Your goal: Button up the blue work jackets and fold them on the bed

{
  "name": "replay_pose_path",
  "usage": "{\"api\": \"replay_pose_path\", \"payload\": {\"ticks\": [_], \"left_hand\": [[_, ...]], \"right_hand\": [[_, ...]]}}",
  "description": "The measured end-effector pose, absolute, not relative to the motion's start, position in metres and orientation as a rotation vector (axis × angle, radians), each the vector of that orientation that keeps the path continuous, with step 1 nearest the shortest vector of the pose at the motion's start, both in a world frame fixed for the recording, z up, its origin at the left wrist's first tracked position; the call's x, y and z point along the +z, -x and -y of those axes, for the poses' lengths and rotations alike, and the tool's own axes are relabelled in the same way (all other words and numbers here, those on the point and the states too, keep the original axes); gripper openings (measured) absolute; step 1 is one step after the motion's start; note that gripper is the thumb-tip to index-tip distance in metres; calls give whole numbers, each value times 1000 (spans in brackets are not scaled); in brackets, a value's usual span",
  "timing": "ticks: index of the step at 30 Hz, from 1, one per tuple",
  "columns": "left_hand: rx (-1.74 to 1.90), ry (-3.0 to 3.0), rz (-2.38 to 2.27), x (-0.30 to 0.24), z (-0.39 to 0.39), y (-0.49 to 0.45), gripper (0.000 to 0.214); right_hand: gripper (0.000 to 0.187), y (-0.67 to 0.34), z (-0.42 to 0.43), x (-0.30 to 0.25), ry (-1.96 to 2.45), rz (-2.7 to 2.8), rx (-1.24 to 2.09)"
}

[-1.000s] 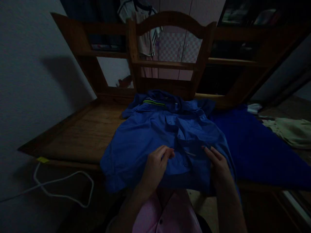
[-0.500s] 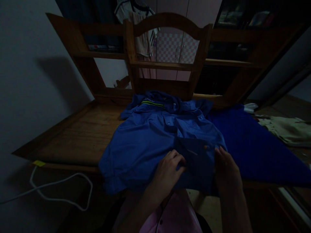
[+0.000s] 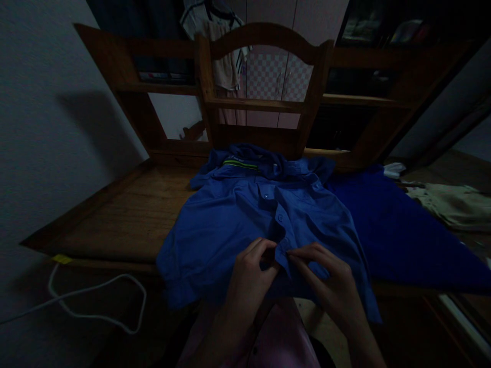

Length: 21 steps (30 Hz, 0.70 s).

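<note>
A blue shirt (image 3: pixel 215 220) lies spread on a wooden desk, its collar away from me and its hem toward me. My left hand (image 3: pixel 253 271) pinches the edge of the front opening near the hem. Close beside it, my right hand (image 3: pixel 326 276) pinches the front strip from the other side, thumb and forefinger together. A button (image 3: pixel 280 217) shows on the strip above my hands, and another button (image 3: pixel 267 196) sits higher up. Whatever small part lies right between my fingertips is too dark to make out.
The wooden desk (image 3: pixel 130 214) has a shelf frame (image 3: pixel 264 106) at its back. A darker blue cloth (image 3: pixel 399 230) covers its right side. Folded pale clothes (image 3: pixel 452 204) lie farther right. A white cable (image 3: pixel 95 314) loops at the lower left.
My right hand has moved left, bringing the lifted front panel down to the middle. Both hands now meet at the front strip, and the panel's inner side no longer shows.
</note>
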<state>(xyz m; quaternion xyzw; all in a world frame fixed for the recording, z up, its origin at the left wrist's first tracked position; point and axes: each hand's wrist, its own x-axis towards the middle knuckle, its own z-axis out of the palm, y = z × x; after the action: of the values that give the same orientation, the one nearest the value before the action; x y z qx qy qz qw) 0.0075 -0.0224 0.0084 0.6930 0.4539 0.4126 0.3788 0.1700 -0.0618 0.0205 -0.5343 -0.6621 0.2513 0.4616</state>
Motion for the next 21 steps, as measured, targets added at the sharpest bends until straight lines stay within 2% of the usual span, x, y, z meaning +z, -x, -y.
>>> {"api": "replay_pose_path", "payload": {"ticks": [5, 17, 21], "left_hand": [[1092, -1726, -1133, 8, 24, -7, 16], [1129, -1638, -1119, 7, 28, -3, 23], [1135, -1634, -1146, 5, 28, -3, 22]], "right_hand": [[13, -163, 61, 15, 1272, 1674, 411], [30, -157, 66, 1, 1217, 1920, -9], [37, -154, 71, 0, 1258, 1958, -15]]}}
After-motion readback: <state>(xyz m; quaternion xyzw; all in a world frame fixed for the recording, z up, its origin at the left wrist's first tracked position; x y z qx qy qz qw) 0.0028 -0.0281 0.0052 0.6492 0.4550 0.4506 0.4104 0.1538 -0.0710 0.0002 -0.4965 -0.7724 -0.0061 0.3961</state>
